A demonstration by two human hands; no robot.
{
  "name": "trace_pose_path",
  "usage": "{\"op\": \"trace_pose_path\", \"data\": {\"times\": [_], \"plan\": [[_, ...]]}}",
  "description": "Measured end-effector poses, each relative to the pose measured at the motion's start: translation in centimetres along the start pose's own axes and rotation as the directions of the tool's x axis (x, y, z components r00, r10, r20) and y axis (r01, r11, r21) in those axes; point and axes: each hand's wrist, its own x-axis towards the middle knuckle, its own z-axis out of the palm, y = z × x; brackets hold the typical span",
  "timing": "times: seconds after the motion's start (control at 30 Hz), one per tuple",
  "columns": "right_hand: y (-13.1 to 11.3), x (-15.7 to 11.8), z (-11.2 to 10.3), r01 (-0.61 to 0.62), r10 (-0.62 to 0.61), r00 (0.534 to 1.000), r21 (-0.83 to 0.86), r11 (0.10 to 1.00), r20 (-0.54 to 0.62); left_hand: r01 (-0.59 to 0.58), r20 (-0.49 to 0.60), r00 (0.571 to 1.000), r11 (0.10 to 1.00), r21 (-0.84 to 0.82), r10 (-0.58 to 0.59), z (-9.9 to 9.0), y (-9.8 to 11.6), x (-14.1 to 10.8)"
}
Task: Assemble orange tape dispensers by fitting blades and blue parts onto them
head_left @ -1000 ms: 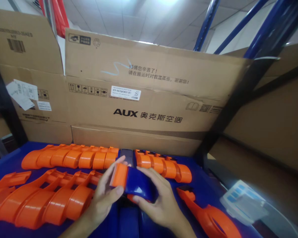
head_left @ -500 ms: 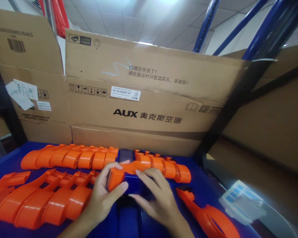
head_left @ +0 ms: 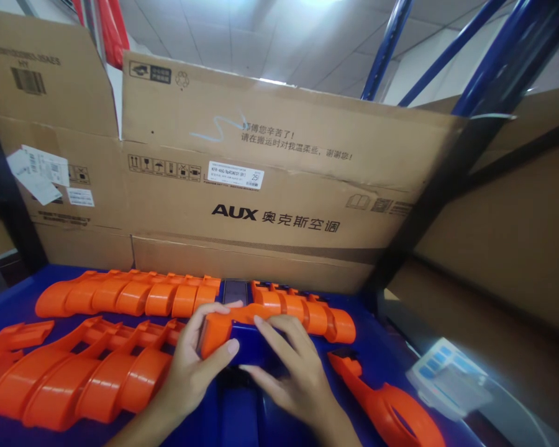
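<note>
An orange plastic tape dispenser [head_left: 221,329] is between my two hands, above the middle of the blue table. My left hand [head_left: 198,357] grips its left end, fingers over the top and thumb at the near side. My right hand [head_left: 293,360] has its fingertips on the right part, thumb lower beside a dark blue surface [head_left: 251,344]. The fingers hide much of the right end. Another orange dispenser [head_left: 382,397], ring-shaped with a black-tipped arm, lies to the right of my right hand.
Rows of orange dispensers stand at back left [head_left: 135,298], front left [head_left: 88,379] and back right [head_left: 302,310]. A dark rectangular panel [head_left: 235,292] lies between the back rows. Cardboard [head_left: 261,248] walls the far side. A clear-and-blue plastic device [head_left: 451,379] is at right, near a dark post [head_left: 419,205].
Both hands keep almost the same hold on the orange dispenser. The whole view has shifted slightly; nothing has visibly been picked up or let go.
</note>
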Motion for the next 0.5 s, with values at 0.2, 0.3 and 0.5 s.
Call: {"op": "trace_pose_path", "data": {"times": [0.2,0.3,0.5], "plan": [[-0.5,0.1,-1.1,-0.219,0.232,0.973,0.264,0.939,-0.018,0.107,0.100,0.992,0.948,-0.300,-0.081,0.9,0.3,-1.7],[-0.6,0.5,-1.5,-0.322,0.321,0.943,0.464,0.825,0.084,0.112,0.153,0.986,0.954,-0.277,-0.071,1.1,0.6,-1.9],[-0.9,1.6,-1.3,-0.487,0.329,0.873,0.608,0.627,0.360,0.173,0.157,0.976,0.973,-0.154,-0.148,0.5,-0.6,-0.6]]}}
